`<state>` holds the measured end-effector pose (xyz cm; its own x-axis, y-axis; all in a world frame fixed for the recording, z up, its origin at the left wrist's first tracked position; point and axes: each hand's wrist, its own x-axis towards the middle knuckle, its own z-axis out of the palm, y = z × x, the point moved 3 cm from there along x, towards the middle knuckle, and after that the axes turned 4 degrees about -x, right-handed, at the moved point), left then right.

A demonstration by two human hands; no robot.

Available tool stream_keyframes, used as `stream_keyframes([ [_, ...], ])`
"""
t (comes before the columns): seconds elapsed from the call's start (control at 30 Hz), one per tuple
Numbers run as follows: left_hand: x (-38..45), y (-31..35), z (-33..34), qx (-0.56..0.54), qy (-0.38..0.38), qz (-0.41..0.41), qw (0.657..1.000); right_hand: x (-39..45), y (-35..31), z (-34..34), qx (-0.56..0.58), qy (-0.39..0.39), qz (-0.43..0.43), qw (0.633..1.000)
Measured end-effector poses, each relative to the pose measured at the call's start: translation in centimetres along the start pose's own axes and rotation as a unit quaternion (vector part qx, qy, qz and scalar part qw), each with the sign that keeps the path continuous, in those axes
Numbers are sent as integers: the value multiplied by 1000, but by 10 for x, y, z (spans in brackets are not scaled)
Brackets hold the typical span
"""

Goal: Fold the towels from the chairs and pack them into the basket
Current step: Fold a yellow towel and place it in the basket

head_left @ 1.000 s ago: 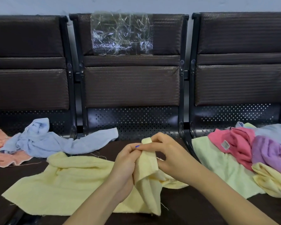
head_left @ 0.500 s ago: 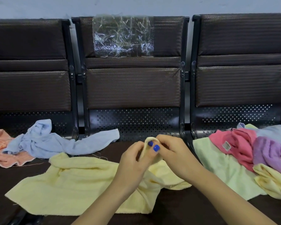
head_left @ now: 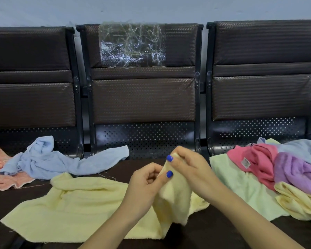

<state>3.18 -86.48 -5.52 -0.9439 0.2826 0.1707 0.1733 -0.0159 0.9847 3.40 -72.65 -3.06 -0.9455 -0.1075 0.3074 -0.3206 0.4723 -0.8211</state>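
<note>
A corner of the yellow towel (head_left: 83, 209) is pinched between the thumb and curled fingers of the left hand (head_left: 147, 184), while the edge just above it is gripped by the right hand (head_left: 188, 169). Compared with a second ago, the two hands have been drawn slightly apart along that edge, and the raised flap has been lifted higher, so less of the towel is bunched beneath the wrists. This is judged to be the search for matching corners before the first fold; no fold has yet been made.

The rest of the yellow towel is spread flat on the dark tabletop (head_left: 223, 229), trailing to the left. Behind it a blue towel (head_left: 48, 162) is left crumpled, and an orange towel (head_left: 0, 173) lies at the far left. To the right a pale green towel (head_left: 237, 182) is overlain by a heap of a pink towel (head_left: 255, 159), a purple towel (head_left: 294, 173) and others. Three dark chairs (head_left: 144, 97) stand behind. No basket is seen, so packing is judged to be still far off.
</note>
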Motion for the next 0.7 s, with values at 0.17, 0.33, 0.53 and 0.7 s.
stream_keyframes([
  [0.17,-3,-1,4,-1,-15,-16,1000,7,10,-30,110,183,66,975],
  [0.33,1,0,-11,69,-23,-42,996,2,50,-65,201,315,208,904],
  [0.53,-9,10,-25,124,-67,-55,989,-20,90,-104,115,439,262,852],
  [0.7,-6,11,-40,195,-43,-33,979,-22,76,-76,-128,205,152,958],
])
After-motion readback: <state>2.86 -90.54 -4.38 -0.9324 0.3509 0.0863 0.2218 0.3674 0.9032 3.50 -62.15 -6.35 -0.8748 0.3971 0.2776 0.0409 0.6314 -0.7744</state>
